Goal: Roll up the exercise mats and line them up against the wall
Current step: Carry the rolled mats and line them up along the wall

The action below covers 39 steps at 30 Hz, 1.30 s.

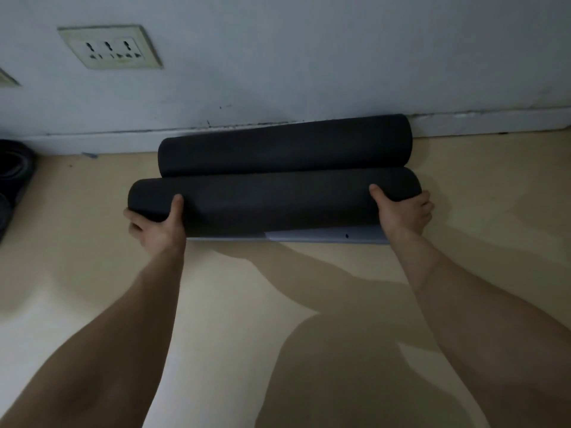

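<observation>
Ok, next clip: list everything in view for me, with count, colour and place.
far rolled mat: one, black, on the floor along the wall's skirting
near rolled mat: one, black, directly in front of the far one
loose flap: one, pale blue-grey, sticking out under the near rolled mat's front edge
wall socket: one, off-white, upper left on the wall
dark objects: count unclear, black, floor at the left edge; cannot tell what they are
wall: one, pale grey, at the back
floor: one, beige, foreground
left hand: one, grips the near rolled mat's left end
right hand: one, grips its right end
</observation>
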Available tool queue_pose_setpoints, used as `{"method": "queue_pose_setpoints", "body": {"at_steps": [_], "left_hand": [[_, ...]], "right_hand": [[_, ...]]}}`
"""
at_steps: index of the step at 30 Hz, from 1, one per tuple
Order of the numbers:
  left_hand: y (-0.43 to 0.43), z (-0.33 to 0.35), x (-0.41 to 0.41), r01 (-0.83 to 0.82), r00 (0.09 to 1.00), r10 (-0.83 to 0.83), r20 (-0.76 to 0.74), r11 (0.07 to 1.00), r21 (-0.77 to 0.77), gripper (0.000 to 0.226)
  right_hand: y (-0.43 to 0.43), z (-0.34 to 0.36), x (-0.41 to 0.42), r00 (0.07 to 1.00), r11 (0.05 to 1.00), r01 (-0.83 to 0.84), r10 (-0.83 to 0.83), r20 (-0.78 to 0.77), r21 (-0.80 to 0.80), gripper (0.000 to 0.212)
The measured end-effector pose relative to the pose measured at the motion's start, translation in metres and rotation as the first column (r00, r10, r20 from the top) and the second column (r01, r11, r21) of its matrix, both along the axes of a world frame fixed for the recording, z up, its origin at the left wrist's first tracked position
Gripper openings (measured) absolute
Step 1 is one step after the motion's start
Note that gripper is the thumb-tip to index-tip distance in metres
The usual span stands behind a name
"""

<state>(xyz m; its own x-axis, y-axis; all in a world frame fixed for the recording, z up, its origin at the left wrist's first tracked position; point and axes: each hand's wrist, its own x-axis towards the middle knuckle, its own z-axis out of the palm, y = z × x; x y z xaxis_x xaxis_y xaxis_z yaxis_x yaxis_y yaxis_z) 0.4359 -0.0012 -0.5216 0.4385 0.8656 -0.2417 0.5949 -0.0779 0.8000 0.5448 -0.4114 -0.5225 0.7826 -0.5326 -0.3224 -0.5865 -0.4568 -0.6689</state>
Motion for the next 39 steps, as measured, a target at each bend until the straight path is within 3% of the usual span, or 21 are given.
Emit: {"method": "queue_pose_setpoints", "body": {"at_steps": [4,9,13,15,18,23,25,27,28,30,33,36,39], "left_hand": [[0.008,0.002,0.004,0.034,0.999,-0.033,-0.024,0.999,0.009,0.127],[0.024,-0.003,0.016,-0.067,0.997,0.067,-0.030,0.998,-0.010,0.121],[0.044,-0.006,0.024,-0.165,0.978,0.187,0.091,0.965,-0.205,0.124],[0.051,-0.005,0.027,-0.171,0.961,0.206,0.185,0.967,-0.190,0.112],[0.050,-0.003,0.029,-0.139,0.944,0.174,0.281,0.980,-0.141,0.097],[0.056,-0.020,0.020,0.038,0.959,0.019,0.283,0.980,-0.195,0.099],[0.055,-0.018,0.024,0.010,0.969,0.037,0.244,0.982,-0.189,0.116],[0.045,-0.017,0.026,-0.141,0.977,0.170,0.129,0.968,-0.206,0.128],[0.036,-0.018,0.026,-0.210,0.967,0.237,0.092,0.949,-0.237,0.128],[0.013,-0.026,0.020,-0.234,0.941,0.300,0.157,0.911,-0.340,0.119],[-0.038,-0.054,0.006,-0.090,0.974,0.167,0.156,0.908,-0.409,0.090],[-0.092,-0.090,-0.004,0.041,0.999,-0.039,0.015,0.866,-0.499,0.070],[-0.119,-0.112,0.008,0.048,0.995,-0.088,-0.042,0.820,-0.571,0.053]], "right_hand": [[-0.002,-0.007,-0.019,0.998,0.999,-0.026,0.024,0.061,0.035,0.122],[-0.008,-0.011,-0.025,0.994,0.994,-0.094,0.090,0.065,0.061,0.137],[-0.005,-0.018,-0.029,0.993,0.995,-0.085,0.081,0.081,0.042,0.137],[0.003,-0.018,-0.033,0.996,0.999,-0.047,0.046,0.076,0.019,0.140],[0.013,-0.019,-0.043,0.999,0.998,-0.041,0.041,0.003,-0.042,0.147],[0.019,-0.010,-0.045,0.988,0.980,-0.138,0.126,-0.088,-0.143,0.159],[0.021,-0.005,-0.044,0.952,0.871,-0.305,0.289,-0.101,-0.386,0.143],[0.021,0.004,-0.041,0.836,0.637,-0.508,0.527,-0.154,-0.579,0.123],[0.021,0.011,-0.037,0.746,0.504,-0.601,0.633,-0.208,-0.620,0.121],[0.029,0.024,-0.025,0.536,0.246,-0.761,0.760,-0.367,-0.601,0.130],[0.070,0.030,-0.007,0.310,-0.049,-0.821,0.798,-0.517,-0.568,0.145],[0.107,0.026,0.004,0.227,-0.174,-0.801,0.797,-0.560,-0.573,0.146],[0.113,0.029,0.020,0.195,-0.158,-0.833,0.813,-0.549,-0.530,0.142]]}}
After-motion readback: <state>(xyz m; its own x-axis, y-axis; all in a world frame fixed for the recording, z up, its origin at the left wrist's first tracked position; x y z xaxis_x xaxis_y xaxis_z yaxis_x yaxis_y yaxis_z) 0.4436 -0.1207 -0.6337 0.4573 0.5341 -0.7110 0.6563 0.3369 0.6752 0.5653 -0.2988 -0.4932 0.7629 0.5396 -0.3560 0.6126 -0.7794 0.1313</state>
